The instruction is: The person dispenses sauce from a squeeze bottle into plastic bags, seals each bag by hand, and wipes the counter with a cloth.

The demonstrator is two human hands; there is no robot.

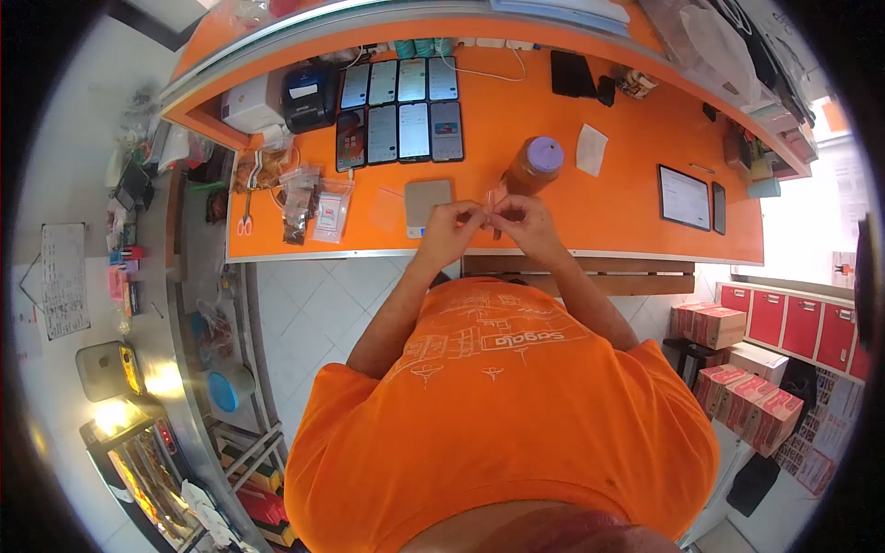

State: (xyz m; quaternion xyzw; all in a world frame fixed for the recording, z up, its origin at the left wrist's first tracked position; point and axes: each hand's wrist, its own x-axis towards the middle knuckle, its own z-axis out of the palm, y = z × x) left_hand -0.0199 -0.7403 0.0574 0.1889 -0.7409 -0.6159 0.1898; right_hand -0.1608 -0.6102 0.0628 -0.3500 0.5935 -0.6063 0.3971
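A smooth orange desk [622, 203] is edged in silvery metal; at lower centre, a matt orange cloth shirt [544, 415] is worn.

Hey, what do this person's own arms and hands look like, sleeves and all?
The left hand and right hand are bare, with no gloves. The forearms are uncovered, and no watch or band shows on either wrist. The short, loose sleeves are plain orange, part of an orange T-shirt with pale line print. Any rings are too small to tell.

Handheld item [490, 197], indistinctly small
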